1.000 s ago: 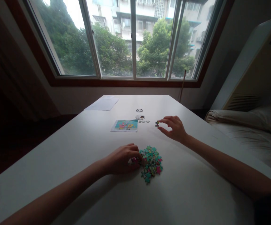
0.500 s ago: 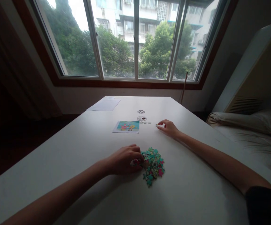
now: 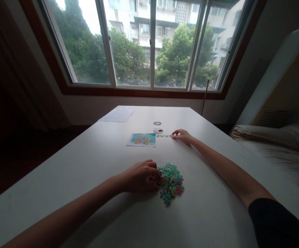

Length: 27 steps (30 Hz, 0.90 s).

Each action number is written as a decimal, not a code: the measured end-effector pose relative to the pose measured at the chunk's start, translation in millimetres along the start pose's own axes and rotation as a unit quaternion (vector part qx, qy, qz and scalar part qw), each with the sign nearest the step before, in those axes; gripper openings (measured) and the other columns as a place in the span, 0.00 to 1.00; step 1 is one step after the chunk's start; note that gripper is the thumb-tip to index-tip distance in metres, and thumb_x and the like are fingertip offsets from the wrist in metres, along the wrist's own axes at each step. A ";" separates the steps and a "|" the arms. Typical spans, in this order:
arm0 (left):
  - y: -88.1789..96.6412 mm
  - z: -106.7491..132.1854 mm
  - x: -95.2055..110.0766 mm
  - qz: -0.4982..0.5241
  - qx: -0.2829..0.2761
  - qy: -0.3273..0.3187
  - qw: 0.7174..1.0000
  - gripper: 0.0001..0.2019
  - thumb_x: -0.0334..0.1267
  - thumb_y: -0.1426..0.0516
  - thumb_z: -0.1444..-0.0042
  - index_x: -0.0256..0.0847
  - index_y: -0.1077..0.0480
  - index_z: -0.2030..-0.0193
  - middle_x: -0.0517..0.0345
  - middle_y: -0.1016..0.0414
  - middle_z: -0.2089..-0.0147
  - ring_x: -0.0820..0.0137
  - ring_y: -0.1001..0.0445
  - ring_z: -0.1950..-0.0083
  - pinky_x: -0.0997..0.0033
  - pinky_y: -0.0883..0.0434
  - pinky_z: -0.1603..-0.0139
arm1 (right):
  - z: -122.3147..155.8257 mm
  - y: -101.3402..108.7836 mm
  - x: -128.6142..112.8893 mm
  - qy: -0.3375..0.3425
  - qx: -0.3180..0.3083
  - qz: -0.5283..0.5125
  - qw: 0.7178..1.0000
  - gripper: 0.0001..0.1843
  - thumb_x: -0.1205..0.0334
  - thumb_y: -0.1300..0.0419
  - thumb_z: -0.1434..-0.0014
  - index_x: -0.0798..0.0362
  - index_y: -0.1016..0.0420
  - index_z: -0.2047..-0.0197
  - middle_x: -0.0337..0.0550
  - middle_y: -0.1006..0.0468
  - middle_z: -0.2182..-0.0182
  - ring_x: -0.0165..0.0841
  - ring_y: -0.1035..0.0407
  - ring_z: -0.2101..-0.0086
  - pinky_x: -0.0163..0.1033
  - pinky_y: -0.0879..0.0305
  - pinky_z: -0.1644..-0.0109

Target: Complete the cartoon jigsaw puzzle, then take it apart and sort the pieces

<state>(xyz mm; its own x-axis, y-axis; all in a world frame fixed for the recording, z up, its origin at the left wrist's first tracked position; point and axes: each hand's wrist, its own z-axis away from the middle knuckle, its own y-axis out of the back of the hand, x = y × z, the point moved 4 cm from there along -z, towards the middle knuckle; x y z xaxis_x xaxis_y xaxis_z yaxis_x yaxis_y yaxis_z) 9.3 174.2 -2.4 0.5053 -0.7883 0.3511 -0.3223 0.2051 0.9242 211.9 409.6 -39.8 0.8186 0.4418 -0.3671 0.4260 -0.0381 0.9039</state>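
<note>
White table [image 3: 87,165] beneath, the right hand [image 3: 182,135] stretches far forward.

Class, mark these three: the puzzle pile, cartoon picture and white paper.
Puzzle pile [image 3: 173,181]: head view, middle of the heap.
Cartoon picture [image 3: 142,138]: head view, middle of its printed face.
White paper [image 3: 117,115]: head view, middle of the sheet.

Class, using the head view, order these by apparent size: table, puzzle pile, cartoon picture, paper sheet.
1. Table
2. Puzzle pile
3. Cartoon picture and paper sheet: too alike to rank
</note>
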 end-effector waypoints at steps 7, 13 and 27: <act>0.6 -0.7 0.4 -0.002 0.008 0.003 1.000 0.11 0.38 0.41 0.53 0.43 0.29 0.60 0.55 0.32 0.67 0.68 0.35 0.65 0.74 0.37 0.65 | 0.5 -2.8 -4.6 0.006 0.009 -0.001 1.000 0.13 0.53 0.42 0.51 0.48 0.24 0.63 0.39 0.25 0.69 0.30 0.33 0.69 0.33 0.41 0.65; -2.2 -3.1 1.1 0.002 0.002 0.007 1.000 0.10 0.37 0.42 0.52 0.42 0.29 0.61 0.55 0.32 0.68 0.69 0.35 0.65 0.74 0.37 0.65 | -0.8 -6.5 -1.3 0.007 0.024 0.001 1.000 0.13 0.53 0.42 0.51 0.48 0.24 0.64 0.40 0.26 0.68 0.31 0.34 0.67 0.34 0.41 0.63; -0.9 -3.9 -11.7 0.003 0.011 0.004 1.000 0.09 0.40 0.40 0.54 0.41 0.28 0.65 0.57 0.32 0.70 0.71 0.36 0.67 0.74 0.37 0.66 | 18.9 -2.9 -16.4 0.052 0.022 -0.037 0.998 0.13 0.61 0.43 0.49 0.54 0.26 0.61 0.44 0.28 0.65 0.28 0.36 0.71 0.33 0.39 0.65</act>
<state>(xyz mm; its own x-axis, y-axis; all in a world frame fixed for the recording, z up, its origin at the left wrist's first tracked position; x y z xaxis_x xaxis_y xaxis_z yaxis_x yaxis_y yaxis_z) 6.8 185.5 -6.7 0.5102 -0.7820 0.3581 -0.3430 0.1968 0.9185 204.5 385.6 -40.6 0.7417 0.5346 -0.4052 0.5015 -0.0408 0.8642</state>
